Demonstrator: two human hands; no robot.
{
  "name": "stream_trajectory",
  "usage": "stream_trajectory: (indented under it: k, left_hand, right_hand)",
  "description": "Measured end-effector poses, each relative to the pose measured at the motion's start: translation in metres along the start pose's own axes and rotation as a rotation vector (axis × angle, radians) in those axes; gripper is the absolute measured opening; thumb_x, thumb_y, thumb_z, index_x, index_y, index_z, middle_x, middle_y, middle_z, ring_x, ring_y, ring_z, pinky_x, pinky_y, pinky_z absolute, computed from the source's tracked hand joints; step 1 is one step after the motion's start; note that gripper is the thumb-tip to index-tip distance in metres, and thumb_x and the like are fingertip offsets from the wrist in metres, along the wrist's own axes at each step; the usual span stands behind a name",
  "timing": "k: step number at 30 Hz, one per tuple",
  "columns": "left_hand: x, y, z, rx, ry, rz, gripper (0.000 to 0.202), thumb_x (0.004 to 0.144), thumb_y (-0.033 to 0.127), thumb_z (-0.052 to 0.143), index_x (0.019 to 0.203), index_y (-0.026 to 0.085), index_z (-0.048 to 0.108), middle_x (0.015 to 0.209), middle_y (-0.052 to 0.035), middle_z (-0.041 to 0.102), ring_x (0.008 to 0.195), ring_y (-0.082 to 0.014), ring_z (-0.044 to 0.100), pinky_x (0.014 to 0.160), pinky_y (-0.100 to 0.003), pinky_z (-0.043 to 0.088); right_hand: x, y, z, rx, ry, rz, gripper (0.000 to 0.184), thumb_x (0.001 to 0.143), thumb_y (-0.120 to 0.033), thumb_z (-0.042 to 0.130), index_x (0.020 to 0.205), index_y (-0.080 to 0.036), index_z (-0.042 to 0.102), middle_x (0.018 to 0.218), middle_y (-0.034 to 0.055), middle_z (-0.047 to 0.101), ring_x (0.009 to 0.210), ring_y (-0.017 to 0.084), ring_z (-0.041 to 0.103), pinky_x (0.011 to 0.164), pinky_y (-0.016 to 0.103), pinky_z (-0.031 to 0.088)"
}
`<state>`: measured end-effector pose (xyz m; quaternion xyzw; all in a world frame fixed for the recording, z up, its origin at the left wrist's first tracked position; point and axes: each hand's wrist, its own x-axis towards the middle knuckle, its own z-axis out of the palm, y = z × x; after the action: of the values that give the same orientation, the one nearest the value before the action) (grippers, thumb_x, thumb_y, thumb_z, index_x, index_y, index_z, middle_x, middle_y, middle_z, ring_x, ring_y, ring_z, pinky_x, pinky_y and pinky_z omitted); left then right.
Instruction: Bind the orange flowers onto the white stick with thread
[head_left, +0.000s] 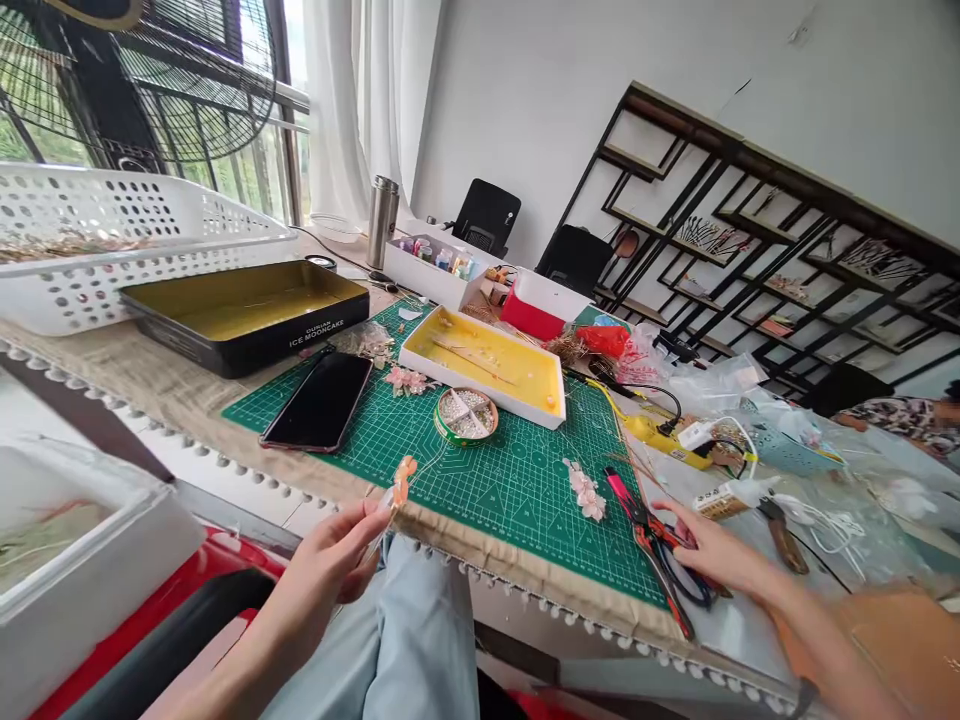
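Near the table's front edge, my left hand pinches a small peach-orange flower piece with thin wire trailing from it. At the right side of the green cutting mat, my right hand has its fingers curled on the handles of pliers, which lie among other red and dark-handled tools. Exactly how the fingers grip is partly hidden. A pale pink flower spray lies left of these tools. Mid-mat stands a round divided dish of beads, with a pink flower cluster to its left.
Behind the dish is a white box with a yellow inside. A black phone and a black tin occupy the left. A glue bottle, a yellow power strip and plastic bags crowd the right. A person's patterned sleeve shows far right.
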<state>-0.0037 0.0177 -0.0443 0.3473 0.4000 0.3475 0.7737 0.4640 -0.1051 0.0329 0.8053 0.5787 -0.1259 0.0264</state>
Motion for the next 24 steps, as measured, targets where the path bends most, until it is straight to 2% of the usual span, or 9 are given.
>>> stream_trajectory:
  k: [2,4,6,9,12,15,20,22,24]
  left_hand:
    - [0.0,0.004,0.002,-0.017,0.017,0.01,0.045,0.075,0.058,0.066,0.081,0.019,0.046,0.05,0.0123,0.017,0.047,-0.0035,0.009,0.045,-0.018,0.007]
    - [-0.001,0.005,0.004,-0.022,0.026,0.012,0.044,0.075,0.058,0.066,0.081,0.019,0.047,0.049,0.0122,0.018,0.047,-0.0036,0.008,0.045,-0.018,0.006]
    - [-0.001,0.005,0.006,-0.023,0.014,0.002,0.044,0.075,0.058,0.066,0.08,0.019,0.046,0.049,0.0124,0.018,0.047,-0.0036,0.008,0.045,-0.018,0.006]
    - [-0.002,0.005,0.007,-0.01,-0.014,-0.012,0.044,0.076,0.059,0.065,0.079,0.02,0.044,0.048,0.0123,0.02,0.047,-0.0036,0.009,0.045,-0.018,0.006]
    - [-0.002,0.005,0.003,0.017,-0.024,-0.002,0.045,0.076,0.06,0.064,0.078,0.02,0.044,0.046,0.0118,0.022,0.046,-0.0039,0.009,0.044,-0.019,0.007]
    - [-0.001,0.006,-0.003,0.028,-0.023,0.009,0.044,0.077,0.061,0.063,0.078,0.02,0.045,0.045,0.0118,0.021,0.046,-0.0042,0.009,0.044,-0.019,0.008]
    - [-0.001,0.003,-0.009,0.003,-0.037,0.001,0.044,0.076,0.06,0.064,0.077,0.02,0.043,0.045,0.0123,0.02,0.045,-0.004,0.009,0.044,-0.018,0.007]
    - [-0.002,0.001,-0.01,-0.012,-0.033,0.001,0.045,0.075,0.06,0.065,0.076,0.021,0.043,0.044,0.0126,0.02,0.044,-0.0037,0.009,0.043,-0.018,0.007]
    - [-0.004,0.001,-0.011,-0.027,-0.017,0.014,0.045,0.074,0.06,0.065,0.076,0.02,0.044,0.043,0.0128,0.02,0.042,-0.0034,0.01,0.042,-0.018,0.007]
  right_hand:
    - [0.009,0.002,-0.009,0.013,-0.068,-0.002,0.053,0.072,-0.036,0.051,0.119,-0.015,0.061,0.071,0.001,0.064,0.065,0.021,0.061,0.06,0.03,0.047]
    - [0.019,-0.002,-0.015,0.007,-0.085,0.004,0.04,0.083,-0.043,0.045,0.101,-0.016,0.068,0.073,0.0015,0.066,0.068,0.02,0.061,0.063,0.03,0.047]
    - [0.031,-0.008,-0.015,-0.022,-0.07,0.008,0.037,0.091,-0.044,0.043,0.085,-0.016,0.066,0.075,0.0013,0.065,0.072,0.018,0.061,0.068,0.031,0.047]
    - [0.049,-0.02,-0.009,-0.077,-0.06,0.005,0.028,0.089,-0.039,0.058,0.072,-0.016,0.059,0.07,-0.0027,0.06,0.069,0.014,0.059,0.069,0.031,0.047]
    - [0.057,-0.027,-0.007,-0.137,0.004,0.055,0.031,0.087,-0.034,0.063,0.064,-0.016,0.053,0.062,-0.0058,0.053,0.061,0.011,0.054,0.063,0.028,0.045]
    - [0.054,-0.027,-0.019,-0.177,0.213,0.178,0.029,0.086,-0.03,0.062,0.062,-0.018,0.051,0.062,-0.0058,0.05,0.057,0.01,0.047,0.057,0.025,0.039]
    - [0.038,-0.023,-0.056,-0.164,0.73,0.405,0.018,0.086,-0.026,0.053,0.07,-0.018,0.054,0.074,0.0018,0.055,0.063,0.015,0.047,0.056,0.028,0.034]
    - [0.028,-0.026,-0.068,-0.139,0.897,0.421,0.018,0.087,-0.024,0.052,0.07,-0.018,0.054,0.076,0.0041,0.057,0.071,0.018,0.051,0.061,0.031,0.038]
    - [0.02,-0.036,-0.069,-0.093,0.994,0.361,0.014,0.09,-0.026,0.053,0.08,-0.016,0.058,0.085,0.0045,0.06,0.081,0.018,0.056,0.072,0.033,0.044]
